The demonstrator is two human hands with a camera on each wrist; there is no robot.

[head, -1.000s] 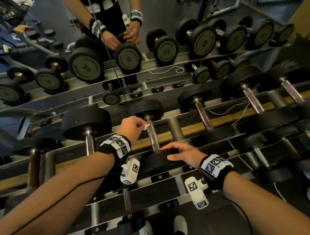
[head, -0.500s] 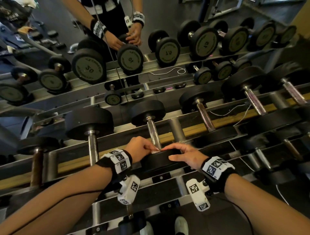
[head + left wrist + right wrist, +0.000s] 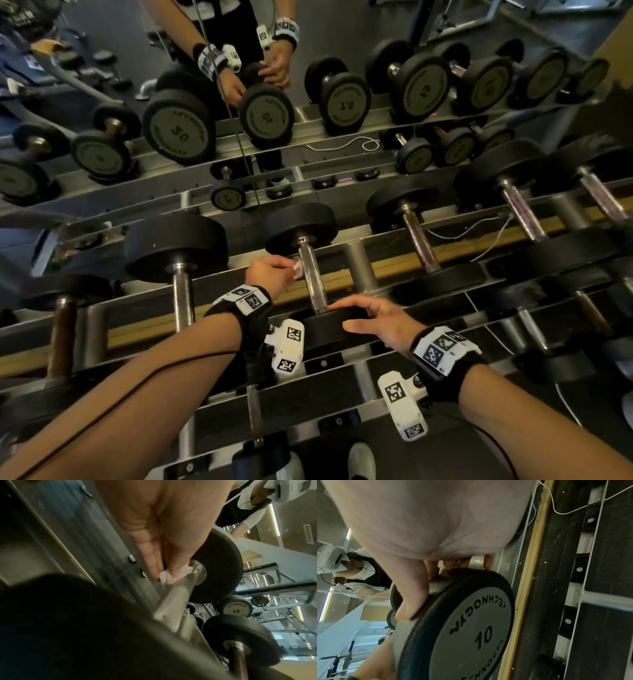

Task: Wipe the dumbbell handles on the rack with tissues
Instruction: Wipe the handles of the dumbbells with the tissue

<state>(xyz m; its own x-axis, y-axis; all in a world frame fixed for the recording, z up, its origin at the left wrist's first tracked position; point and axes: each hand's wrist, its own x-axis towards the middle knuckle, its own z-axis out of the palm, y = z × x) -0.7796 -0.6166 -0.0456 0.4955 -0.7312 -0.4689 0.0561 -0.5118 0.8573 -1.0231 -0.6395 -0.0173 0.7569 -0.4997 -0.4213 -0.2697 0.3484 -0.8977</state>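
My left hand pinches a small wad of tissue against the far end of the 10 dumbbell's handle, on the rack's middle rail. My right hand lies on its near head, fingers loosely spread.

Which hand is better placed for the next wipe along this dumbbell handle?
Left. The left hand already pinches the tissue against the handle; the right hand only steadies the near weight head.
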